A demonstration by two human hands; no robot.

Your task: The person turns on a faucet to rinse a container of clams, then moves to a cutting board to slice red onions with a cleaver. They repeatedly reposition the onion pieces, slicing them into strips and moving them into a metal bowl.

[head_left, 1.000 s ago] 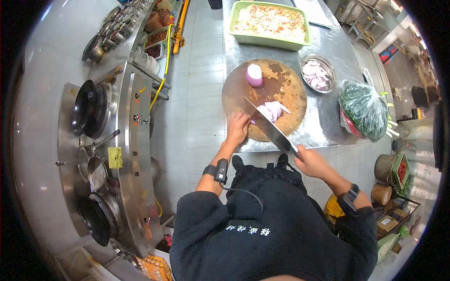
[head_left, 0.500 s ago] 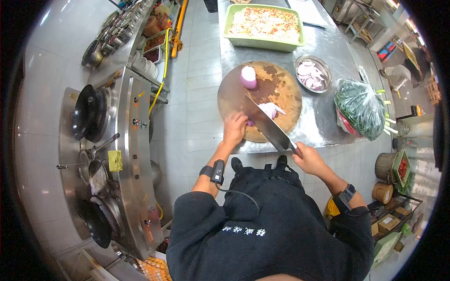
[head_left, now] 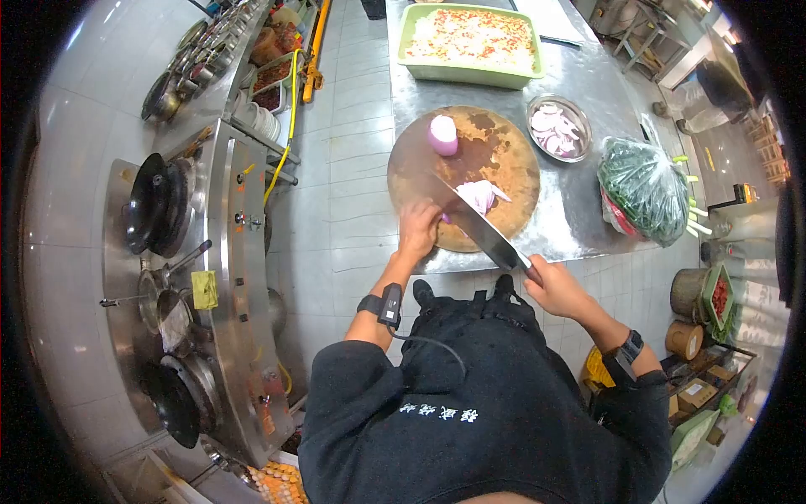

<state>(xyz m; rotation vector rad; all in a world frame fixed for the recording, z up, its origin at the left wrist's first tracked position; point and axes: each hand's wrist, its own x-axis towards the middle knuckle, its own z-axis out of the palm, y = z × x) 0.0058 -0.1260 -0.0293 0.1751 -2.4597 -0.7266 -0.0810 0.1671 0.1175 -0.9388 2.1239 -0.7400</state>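
My right hand is closed round the handle of a wide cleaver, whose blade lies slantwise over the round wooden cutting board. On the board's near left part, my left hand has its fingers curled on a purple onion piece, mostly hidden under the fingers. Sliced onion rests just beyond the blade. A peeled onion stands at the back of the board. More onion slices fill a metal bowl to the right.
A green tub of chopped white and red food stands at the table's far end. Bagged green vegetables lie at its right edge. The steel stove with woks is on the left. A person is partly visible at far right.
The view has shifted slightly. The cleaver has moved a little along the onion slices, and both hands keep nearly the same places.
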